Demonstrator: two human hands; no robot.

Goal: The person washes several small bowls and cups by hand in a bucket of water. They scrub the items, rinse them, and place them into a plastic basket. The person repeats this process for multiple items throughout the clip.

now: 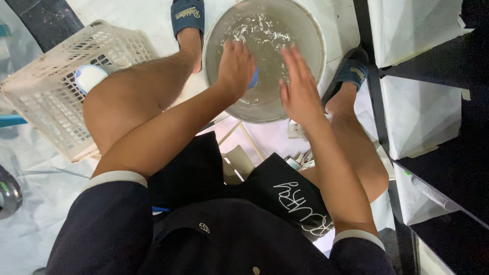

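A small blue thing (pixel 253 79) is peeking out from under the left hand (pixel 235 69); so little of it is showing that its shape and which way it is pointing cannot be told; it is sitting in the water inside a round, shiny metal bowl (pixel 316 35). The left hand is pressing down on the blue thing with its fingers (pixel 232 48) curled over it. The right hand (pixel 299 89) is hovering flat just beside it, fingers spread wide and holding nothing. The water is looking bubbly and splashy. The bowl is sitting on the pale floor (pixel 147 18) between two feet in dark blue slippers (pixel 187 15). A white plastic basket (pixel 56 86) with many little holes is lying tipped on the left, well apart from the bowl; a round white and blue thing (pixel 89 76) is sitting in it.
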